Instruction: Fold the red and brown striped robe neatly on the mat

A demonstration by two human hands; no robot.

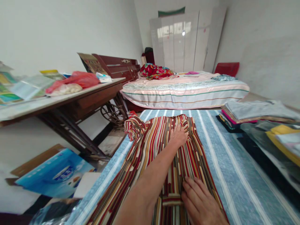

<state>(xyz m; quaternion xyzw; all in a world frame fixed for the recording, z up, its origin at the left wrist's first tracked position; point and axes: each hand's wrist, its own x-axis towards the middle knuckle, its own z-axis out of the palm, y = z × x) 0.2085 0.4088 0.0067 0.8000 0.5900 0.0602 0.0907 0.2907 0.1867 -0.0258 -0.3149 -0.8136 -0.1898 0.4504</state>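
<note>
A long garment with red, brown, cream and black stripes lies spread over the blue striped bed cover. One part of it, perhaps a sleeve, is bunched at its far left corner. My left hand rests flat on the far right part of the cloth, fingers stretched forward. Closer to me, my right hand lies on the garment's right side with its fingers extended. Beside those fingertips a short striped band crosses the cloth. The garment's near end runs out of view.
Folded clothes are stacked on the right, with a yellow piece nearer. At left stands a sewing-machine table bearing a red plastic bag. A blue box sits below it. Another bed lies beyond.
</note>
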